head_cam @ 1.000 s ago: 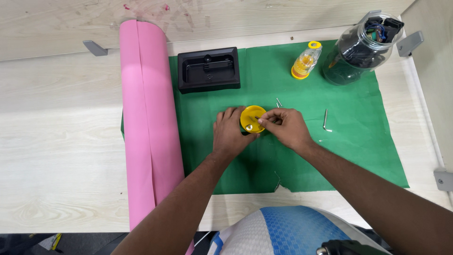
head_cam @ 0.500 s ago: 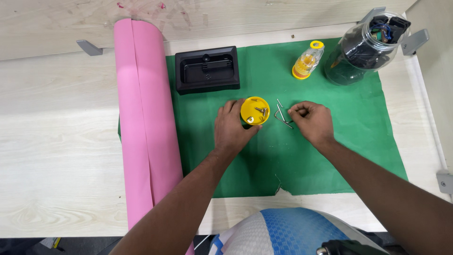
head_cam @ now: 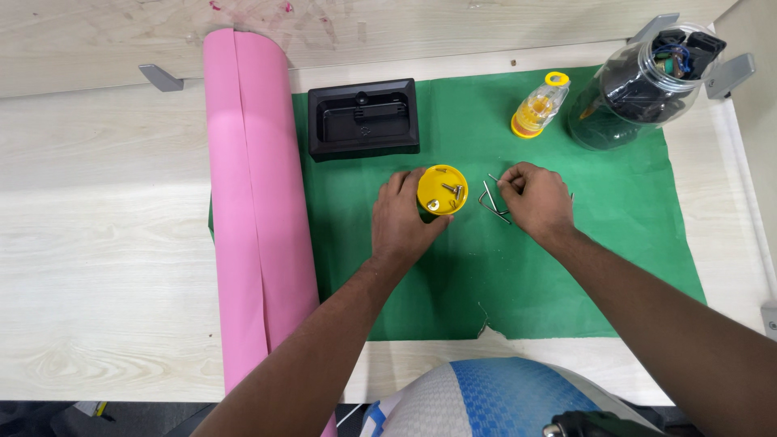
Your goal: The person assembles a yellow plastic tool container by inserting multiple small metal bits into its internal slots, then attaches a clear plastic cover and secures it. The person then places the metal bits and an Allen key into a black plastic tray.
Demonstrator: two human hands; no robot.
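Yellow cap [head_cam: 442, 189] gripped by left hand [head_cam: 402, 220] | right hand [head_cam: 536, 198] pinching hex keys [head_cam: 493, 201] beside it

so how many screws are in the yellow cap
2 that I can make out, both in the yellow cap: one screw at upper right, another at lower left. Smaller ones may be missed.

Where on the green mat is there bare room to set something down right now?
The green mat is bare along its right side, below the clear jar, and in front, between the two forearms. It is crowded mid-mat: the left hand grips the yellow cap, the right hand touches bent metal keys. The black tray and pink roll fill the left.
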